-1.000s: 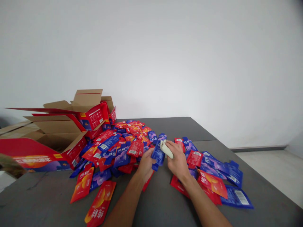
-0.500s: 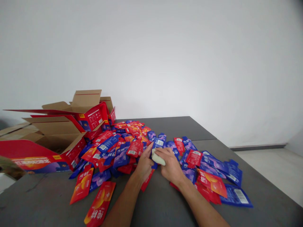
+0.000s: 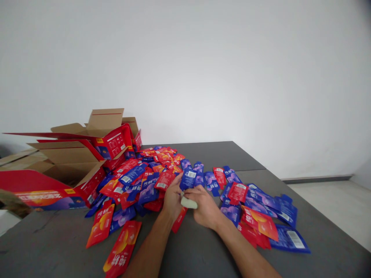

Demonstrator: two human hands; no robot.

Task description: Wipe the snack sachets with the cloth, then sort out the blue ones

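Heap of flat red and blue glossy pouches [image 3: 149, 192] at left on the dark grey bench [image 3: 199, 247]; left hand [image 3: 173, 200] closed round a flat blue barcoded pouch [image 3: 188, 178], between heap and right-hand spread, right hand [image 3: 205, 206] curled on a wadded off-white cloth [image 3: 189, 203] at its near end.

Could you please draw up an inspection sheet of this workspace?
Surface: dark grey table, with a seam across it toward the far end.
Job's things: blue packet and whitish cloth, both in hand.
Clutter: dense packet heap in red and blue left of the hands, looser packet group on the right; open cartons at far left.
Hands: left hand holds the blue packet; right hand grips the cloth by its near end.
Cables: nothing seen.
Surroundings: pale wall behind, light floor at right.
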